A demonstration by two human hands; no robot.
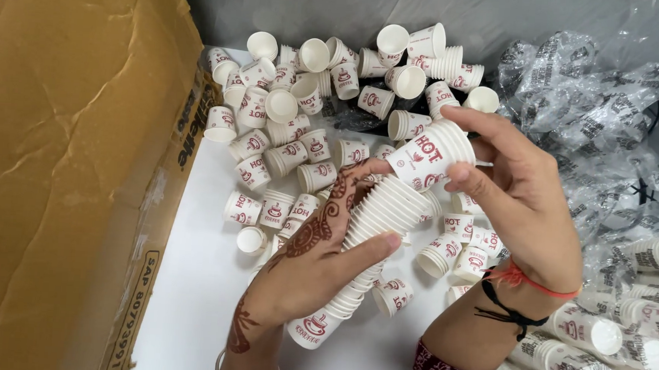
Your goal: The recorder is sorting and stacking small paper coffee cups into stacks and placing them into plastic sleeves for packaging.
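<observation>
My left hand (305,263) grips a long nested stack of small white paper cups (376,230) with red print, held slanting from lower left to upper right. At the stack's upper end, my right hand (523,197) pinches a single cup (432,156) between thumb and fingers, and the cup touches the end of the stack. Red and black threads circle the right wrist. A dark patterned design covers the back of the left hand.
Many loose cups (286,140) lie scattered over the white table (193,298). A large brown cardboard box (56,161) stands at the left. Crumpled clear printed plastic wrappers (586,109) lie at the right, with wrapped cup sleeves (601,354) at lower right.
</observation>
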